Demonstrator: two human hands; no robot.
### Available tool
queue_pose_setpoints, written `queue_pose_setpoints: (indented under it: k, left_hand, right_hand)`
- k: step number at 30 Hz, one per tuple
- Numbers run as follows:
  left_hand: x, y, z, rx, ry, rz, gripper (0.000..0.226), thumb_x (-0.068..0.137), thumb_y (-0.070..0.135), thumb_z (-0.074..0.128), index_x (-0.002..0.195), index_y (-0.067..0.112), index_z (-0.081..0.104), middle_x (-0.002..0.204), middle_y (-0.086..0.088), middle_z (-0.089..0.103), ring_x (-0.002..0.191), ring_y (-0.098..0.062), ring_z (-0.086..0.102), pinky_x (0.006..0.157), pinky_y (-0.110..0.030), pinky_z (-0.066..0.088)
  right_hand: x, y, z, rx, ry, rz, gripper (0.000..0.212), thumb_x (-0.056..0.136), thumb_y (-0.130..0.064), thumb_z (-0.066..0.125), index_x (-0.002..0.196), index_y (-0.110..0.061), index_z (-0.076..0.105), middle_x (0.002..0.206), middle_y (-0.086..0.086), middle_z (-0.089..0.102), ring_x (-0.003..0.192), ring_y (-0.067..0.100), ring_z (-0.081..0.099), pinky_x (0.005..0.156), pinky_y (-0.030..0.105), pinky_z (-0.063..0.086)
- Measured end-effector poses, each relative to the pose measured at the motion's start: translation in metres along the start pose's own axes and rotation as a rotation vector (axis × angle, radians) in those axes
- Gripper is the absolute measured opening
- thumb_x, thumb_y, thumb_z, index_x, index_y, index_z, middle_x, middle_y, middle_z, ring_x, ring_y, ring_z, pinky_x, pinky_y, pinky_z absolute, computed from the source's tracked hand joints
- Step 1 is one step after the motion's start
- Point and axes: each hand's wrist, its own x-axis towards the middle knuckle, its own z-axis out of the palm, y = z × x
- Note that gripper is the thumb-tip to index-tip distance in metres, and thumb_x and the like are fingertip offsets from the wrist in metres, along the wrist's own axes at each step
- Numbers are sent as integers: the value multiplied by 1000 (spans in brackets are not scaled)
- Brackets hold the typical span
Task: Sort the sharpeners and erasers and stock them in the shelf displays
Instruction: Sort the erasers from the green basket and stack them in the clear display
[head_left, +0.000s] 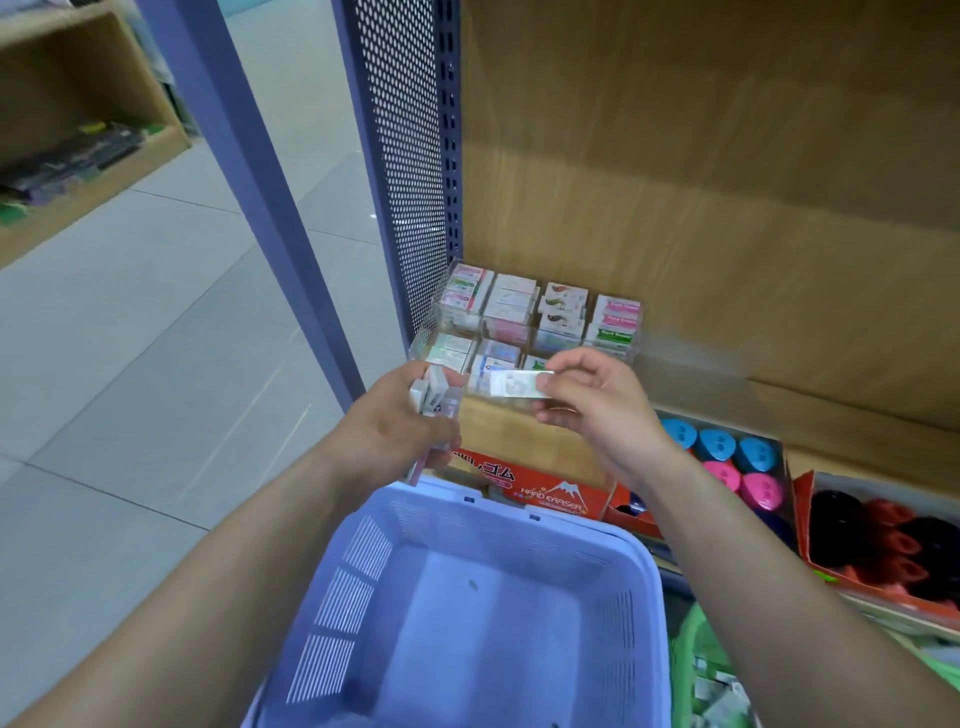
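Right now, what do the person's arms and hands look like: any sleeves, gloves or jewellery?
No gloves, rings, watch or bracelets show on the left hand or the right hand. Both forearms are uncovered right to the picture's edge, so no sleeve is in view.

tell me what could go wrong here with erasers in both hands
The left hand grips several erasers at once; one might slip and fall outside the basket.
The single eraser pinched by the right hand could land in the wrong compartment of the clear display, since the packs look alike.
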Motion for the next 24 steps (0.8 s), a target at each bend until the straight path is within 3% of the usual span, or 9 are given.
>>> queue_pose_setpoints:
  k: [4, 7, 10, 13, 15, 18, 20, 24]
  left_hand:
    - [4, -8, -14, 71, 79, 6, 41, 85, -8, 66, 111, 23, 64, 98, -13, 67, 73, -24, 63, 51, -16, 51]
    - [9, -12, -19, 128, 121, 24, 41, 86, -4, 63, 109, 29, 63, 98, -7, 65, 80, -27, 65, 50, -19, 52]
    - [14, -12, -20, 144, 122, 32, 41, 86, -5, 62, 108, 29, 62, 97, -6, 64, 78, -24, 62, 66, -32, 61]
    - [20, -13, -22, 148, 132, 16, 40, 85, -6, 61, 108, 27, 62, 97, -7, 64, 72, -23, 61, 67, -36, 60]
    - [22, -13, -22, 145, 144, 3, 39, 84, -6, 60, 106, 26, 62, 94, -10, 64, 69, -24, 59, 70, -43, 60]
    - [24, -13, -21, 134, 153, -6, 39, 81, -7, 58, 104, 25, 62, 92, -15, 63, 67, -25, 54, 68, -53, 58]
    - [26, -14, -20, 126, 156, -10, 40, 80, -6, 58, 104, 26, 62, 86, -8, 60, 67, -25, 52, 67, -55, 57]
    - [30, -13, -17, 162, 148, -2, 39, 80, -3, 60, 105, 27, 61, 84, 0, 59, 72, -24, 56, 71, -52, 59]
  right_hand:
    - [33, 9, 11, 0, -34, 6, 17, 88, 7, 70, 93, -7, 61, 79, 9, 71, 79, 27, 75, 72, 31, 62]
    - [62, 12, 22, -94, -52, 21, 25, 85, 11, 71, 101, -8, 66, 85, 8, 72, 79, 26, 74, 68, 28, 62]
    - [99, 17, 36, -320, -21, 2, 24, 85, 1, 76, 103, -13, 70, 99, 9, 72, 87, 23, 72, 75, 31, 62]
    - [133, 25, 52, -629, 12, -93, 16, 85, -15, 79, 97, -23, 73, 87, -6, 71, 79, 7, 68, 68, 21, 53]
    - [150, 31, 61, -818, 10, -155, 11, 85, -23, 77, 92, -28, 73, 81, -14, 68, 77, 4, 65, 68, 23, 49]
    - [167, 40, 70, -1008, 10, -195, 5, 87, -27, 71, 90, -31, 72, 86, -13, 70, 85, 12, 66, 76, 30, 55]
    - [174, 42, 74, -1081, 19, -197, 8, 90, -28, 67, 94, -31, 72, 94, -10, 72, 91, 16, 66, 83, 36, 56]
    - [180, 46, 73, -1295, -59, -232, 15, 95, -27, 60, 98, -26, 74, 104, -4, 72, 93, 20, 65, 81, 37, 57]
